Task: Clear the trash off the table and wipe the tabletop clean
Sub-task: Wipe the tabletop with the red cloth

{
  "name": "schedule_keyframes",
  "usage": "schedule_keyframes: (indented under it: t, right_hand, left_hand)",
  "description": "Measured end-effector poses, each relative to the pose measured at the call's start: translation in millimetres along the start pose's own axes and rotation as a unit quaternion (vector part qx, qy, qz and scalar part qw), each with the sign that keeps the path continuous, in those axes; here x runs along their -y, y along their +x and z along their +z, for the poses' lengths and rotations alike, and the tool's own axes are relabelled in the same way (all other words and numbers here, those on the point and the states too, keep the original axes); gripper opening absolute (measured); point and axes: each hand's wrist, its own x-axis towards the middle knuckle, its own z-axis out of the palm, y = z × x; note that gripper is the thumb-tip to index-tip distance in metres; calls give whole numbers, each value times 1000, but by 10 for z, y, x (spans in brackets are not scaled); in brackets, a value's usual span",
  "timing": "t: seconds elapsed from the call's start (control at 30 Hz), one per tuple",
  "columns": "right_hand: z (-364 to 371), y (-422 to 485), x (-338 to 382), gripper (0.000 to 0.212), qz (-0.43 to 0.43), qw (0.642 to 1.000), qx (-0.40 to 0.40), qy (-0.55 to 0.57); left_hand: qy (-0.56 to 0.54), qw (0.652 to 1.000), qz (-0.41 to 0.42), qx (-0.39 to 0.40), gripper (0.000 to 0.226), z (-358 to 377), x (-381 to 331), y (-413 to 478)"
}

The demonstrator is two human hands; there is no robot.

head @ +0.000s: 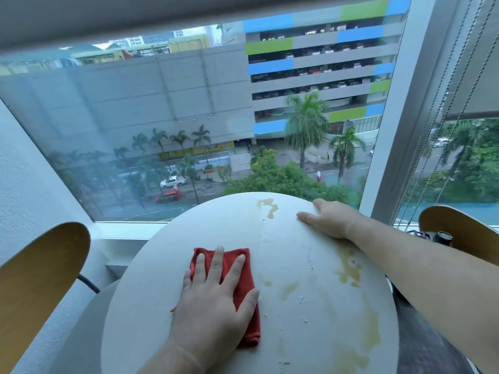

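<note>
On the round matte white tabletop [216, 225], left of centre, my left hand [216, 300] presses a folded, soft red cloth [249, 327] with straight, spread fingers, while my right hand [329, 220] rests flat on the far rim, beside glossy yellowish smears [349, 268] and white crumbs [303, 300].

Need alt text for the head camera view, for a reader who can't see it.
A left hand presses a red cloth flat on a round white tabletop, while the right hand rests on its far right rim. Yellowish spill patches and white crumbs mark the table's right half; curved wooden chair backs flank it, before a window over a street.
</note>
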Motion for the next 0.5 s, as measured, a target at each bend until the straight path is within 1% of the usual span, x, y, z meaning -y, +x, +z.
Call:
schedule_keyframes:
  t: [0.1,0.2,0.3,0.4,0.5]
  right_hand:
    - [30,19,-22,89,6,1000,-14,5]
    - [62,43,-46,87,8,1000,-27,6]
    - [86,80,-66,83,10,999,-31,11]
    - [98,112,-76,77,12,999,-27,15]
    - [102,137,-85,75,12,999,-29,16]
  left_hand:
    - [-4,1000,-4,5,90,-20,39,328]
    - [-2,1000,-16,3,79,-58,48,749]
    - [-5,1000,-25,5,77,-90,-6,1151]
    - [-1,1000,-9,7,77,-99,-128,1457]
    - [3,1000,26,6,75,-98,-211,1597]
